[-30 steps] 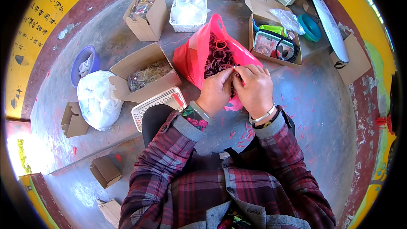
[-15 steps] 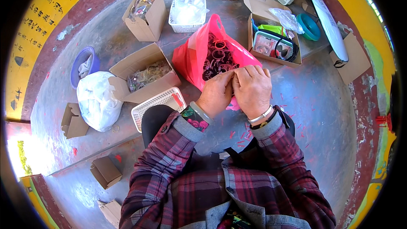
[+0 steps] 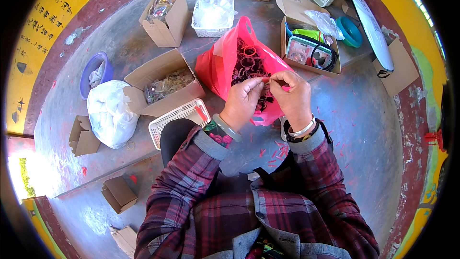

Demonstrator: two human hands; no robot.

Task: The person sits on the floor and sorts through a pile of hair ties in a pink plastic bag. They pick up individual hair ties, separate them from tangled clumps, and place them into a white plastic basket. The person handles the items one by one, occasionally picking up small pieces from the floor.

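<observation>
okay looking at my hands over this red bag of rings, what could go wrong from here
The small piece pinched between left hand and right hand could slip and vanish among the rings in the open red plastic bag. The bag slumps unsupported, so a nudge might spill rings onto the littered concrete floor.

Hands over a red bag of rings, grey floor.
Left hand (image 3: 243, 100) and right hand (image 3: 291, 97) meet fingertip to fingertip, pinching something small above the open red plastic bag (image 3: 216, 69) of reddish rings (image 3: 247, 62). Nearby: white basket (image 3: 178, 121), open cardboard box (image 3: 163, 86), white sack (image 3: 111, 111), blue bowl (image 3: 91, 69).
</observation>
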